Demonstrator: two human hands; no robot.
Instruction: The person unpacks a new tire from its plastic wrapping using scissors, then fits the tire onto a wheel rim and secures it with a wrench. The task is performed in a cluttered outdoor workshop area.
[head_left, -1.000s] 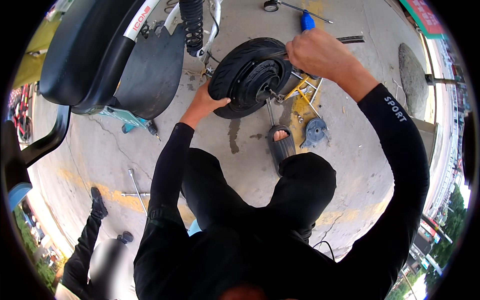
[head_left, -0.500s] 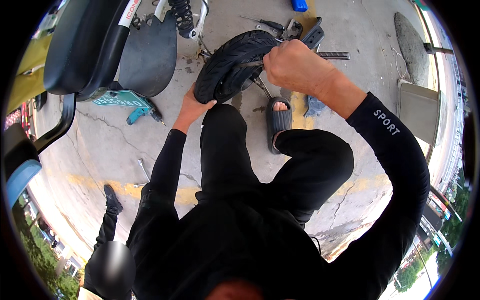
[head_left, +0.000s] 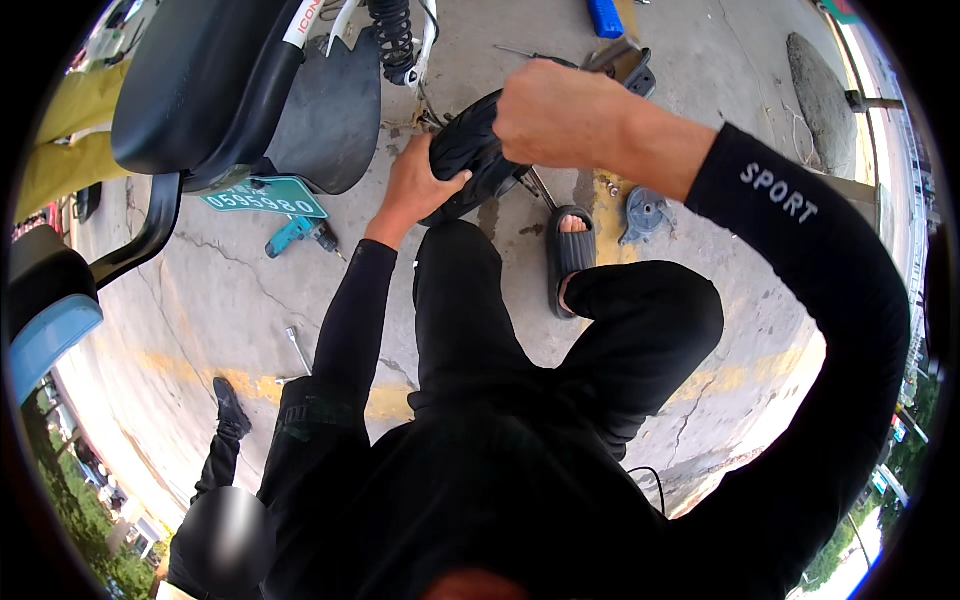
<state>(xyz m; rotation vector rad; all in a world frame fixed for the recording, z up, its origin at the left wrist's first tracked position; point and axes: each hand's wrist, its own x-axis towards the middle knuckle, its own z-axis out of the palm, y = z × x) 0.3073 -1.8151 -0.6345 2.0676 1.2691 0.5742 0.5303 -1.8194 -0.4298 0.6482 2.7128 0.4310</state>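
A black scooter tyre (head_left: pixel 462 140) on its wheel stands in front of my knees, partly covered by my hands. My left hand (head_left: pixel 415 185) grips its near left side, with the thumb across the tread. Over its upper right side is my right hand (head_left: pixel 548 112), closed in a fist. The ribbed metal bar seen in that fist a moment earlier is hidden now behind the hand and forearm. Below the wheel's right side, a thin metal rod (head_left: pixel 540 188) slants toward my sandalled foot (head_left: pixel 572 240).
At left stands a scooter with a black seat (head_left: pixel 190 80), mudguard (head_left: pixel 335 130) and shock absorber (head_left: pixel 392 40). On the ground lie a teal drill (head_left: pixel 300 235), a wrench (head_left: pixel 298 350), a grey round part (head_left: pixel 646 215) and a blue object (head_left: pixel 605 18). Another person's shoe (head_left: pixel 232 408) is lower left.
My right fist has moved left and slightly up over the tyre; the ribbed bar is no longer visible. My left hand stays on the tyre. The whole view has shifted a little.
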